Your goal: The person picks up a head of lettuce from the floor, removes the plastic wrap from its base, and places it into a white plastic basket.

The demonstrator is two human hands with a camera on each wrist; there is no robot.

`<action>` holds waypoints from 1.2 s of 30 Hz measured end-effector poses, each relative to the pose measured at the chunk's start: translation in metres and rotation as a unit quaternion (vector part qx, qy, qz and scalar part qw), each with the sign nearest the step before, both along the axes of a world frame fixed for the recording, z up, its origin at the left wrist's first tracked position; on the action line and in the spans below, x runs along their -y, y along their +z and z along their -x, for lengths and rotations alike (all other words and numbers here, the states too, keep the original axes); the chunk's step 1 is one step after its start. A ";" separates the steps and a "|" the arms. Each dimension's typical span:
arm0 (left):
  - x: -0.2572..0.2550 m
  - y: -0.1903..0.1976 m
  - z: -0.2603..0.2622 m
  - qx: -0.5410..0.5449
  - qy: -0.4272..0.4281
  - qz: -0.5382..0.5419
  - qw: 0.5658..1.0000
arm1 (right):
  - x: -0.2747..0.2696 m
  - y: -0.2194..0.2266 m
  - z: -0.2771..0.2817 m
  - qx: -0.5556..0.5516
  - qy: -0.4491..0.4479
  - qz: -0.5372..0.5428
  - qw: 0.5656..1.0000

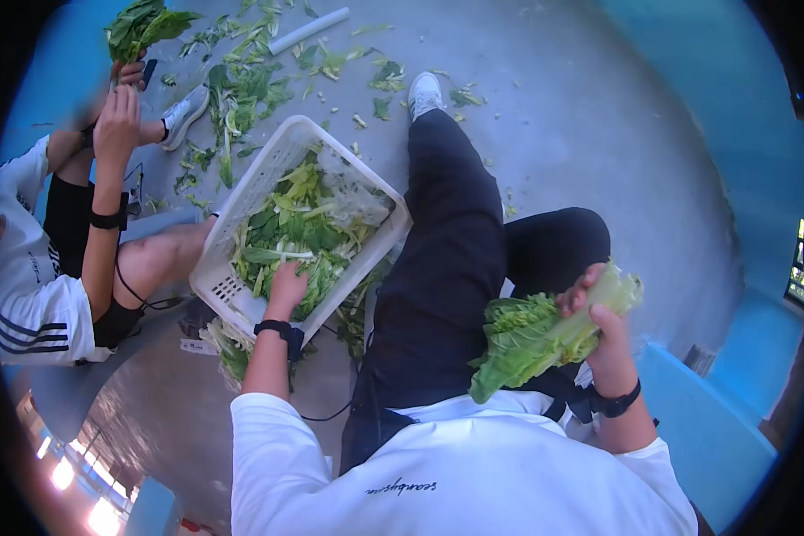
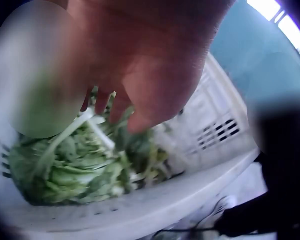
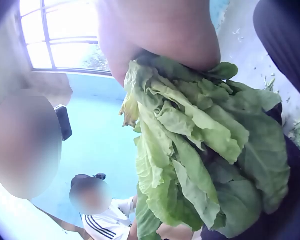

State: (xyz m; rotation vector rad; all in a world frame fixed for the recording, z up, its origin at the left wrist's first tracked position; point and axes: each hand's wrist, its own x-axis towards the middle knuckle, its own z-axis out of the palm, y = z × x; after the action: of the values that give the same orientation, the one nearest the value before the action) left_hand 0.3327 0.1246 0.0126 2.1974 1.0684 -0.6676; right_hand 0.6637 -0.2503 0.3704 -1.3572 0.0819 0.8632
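Observation:
My right hand (image 1: pixel 603 326) grips a head of leafy greens (image 1: pixel 536 335) by its thick pale stalk, fingers and thumb wrapped round it. The stalk end points up and away, and the leaves fan out toward my lap; the right wrist view shows the broad ruffled leaves (image 3: pixel 190 150) hanging below the palm. My left hand (image 1: pixel 288 288) reaches down into a white plastic crate (image 1: pixel 228 308). Its fingers are spread and extended at the loose leaves (image 2: pixel 85 170) inside, close to a pale stem (image 2: pixel 60 140).
A clear plastic bag (image 1: pixel 353 192) lies inside the crate's far end. Leaf scraps (image 1: pixel 241 98) and a white tube (image 1: pixel 308 31) lie on the floor. At the left another person (image 1: pixel 40 286) sits holding a bunch of greens (image 1: pixel 143 27). My outstretched leg (image 1: pixel 451 196) runs beside the crate.

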 end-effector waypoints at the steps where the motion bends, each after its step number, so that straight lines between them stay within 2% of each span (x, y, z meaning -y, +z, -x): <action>1: 0.003 -0.001 0.007 -0.053 -0.020 -0.015 0.998 | -0.002 0.001 -0.002 0.008 -0.003 0.014 1.000; 3: 0.012 -0.003 0.011 -0.158 -0.060 -0.045 0.985 | -0.005 0.004 -0.005 0.024 -0.008 0.043 0.999; 6: 0.019 -0.012 -0.006 -0.197 -0.098 -0.043 0.975 | -0.010 0.002 -0.013 0.036 -0.009 0.070 0.997; 9: 0.017 -0.046 -0.017 -0.199 -0.169 -0.096 0.961 | -0.012 -0.003 -0.021 0.042 0.000 0.094 0.995; 16: -0.005 -0.061 -0.042 -0.318 -0.284 -0.075 0.901 | -0.029 0.004 -0.028 0.024 0.010 0.134 0.991; 19: -0.015 -0.059 -0.048 -0.346 -0.274 -0.039 0.897 | -0.031 0.004 -0.031 0.018 0.013 0.134 0.991; 22: -0.010 -0.068 -0.041 -0.306 -0.293 -0.014 0.906 | -0.030 0.004 -0.034 0.014 0.017 0.136 0.990; 26: 0.006 -0.072 -0.028 -0.294 -0.270 0.001 0.917 | -0.025 0.008 -0.032 0.012 0.023 0.138 0.990; 29: -0.015 -0.068 -0.024 -0.307 -0.242 -0.034 0.920 | -0.024 0.008 -0.023 0.022 0.014 0.118 0.993; 30: -0.026 -0.060 -0.036 -0.327 -0.268 -0.058 0.904 | -0.025 0.008 -0.022 0.024 0.009 0.118 0.993; 33: -0.018 -0.058 -0.045 -0.338 -0.265 -0.072 0.900 | -0.026 0.010 -0.019 0.026 -0.002 0.120 0.992; 35: 0.004 -0.095 -0.016 -0.349 -0.303 -0.076 0.883 | -0.022 0.010 -0.018 0.025 -0.002 0.128 0.991; 36: 0.012 -0.093 -0.010 -0.377 -0.308 -0.060 0.871 | -0.021 0.011 -0.014 0.027 -0.003 0.133 0.991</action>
State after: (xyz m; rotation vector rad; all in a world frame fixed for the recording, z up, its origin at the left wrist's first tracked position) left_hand 0.3431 0.1128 -0.0804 2.4412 0.7112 -1.9052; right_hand 0.6780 -0.2292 0.3815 -1.6276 0.1641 0.8309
